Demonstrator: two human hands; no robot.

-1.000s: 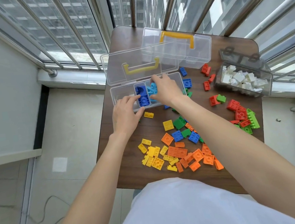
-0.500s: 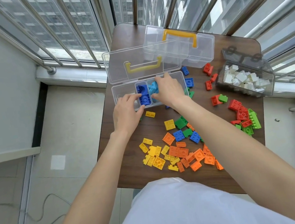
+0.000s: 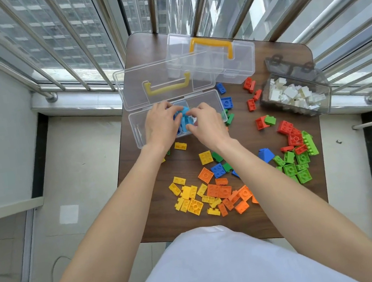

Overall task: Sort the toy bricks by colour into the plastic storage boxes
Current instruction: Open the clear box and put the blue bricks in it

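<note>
A clear compartmented storage box (image 3: 136, 129) stands open at the table's far left, its lid (image 3: 165, 84) with a yellow handle tipped back. Both hands are inside it. My left hand (image 3: 160, 126) and my right hand (image 3: 205, 123) curl from either side round a clump of light blue bricks (image 3: 186, 118) in a middle compartment; my right thumb and forefinger pinch it. Dark blue bricks under my left fingers are mostly hidden. Loose on the table lie yellow bricks (image 3: 188, 199), orange bricks (image 3: 223, 191), green bricks (image 3: 297, 167), red bricks (image 3: 291, 133) and blue bricks (image 3: 226, 103).
A second clear box (image 3: 240, 61) with a yellow handle stands shut behind the open one. A dark transparent box (image 3: 324, 97) of white bricks sits at the far right. The small wooden table (image 3: 183, 162) stands against a railed window, with floor on both sides.
My left hand has moved from the box's front edge up into the box. Both hands have closed in on the light blue bricks. The camera view shifted slightly.
</note>
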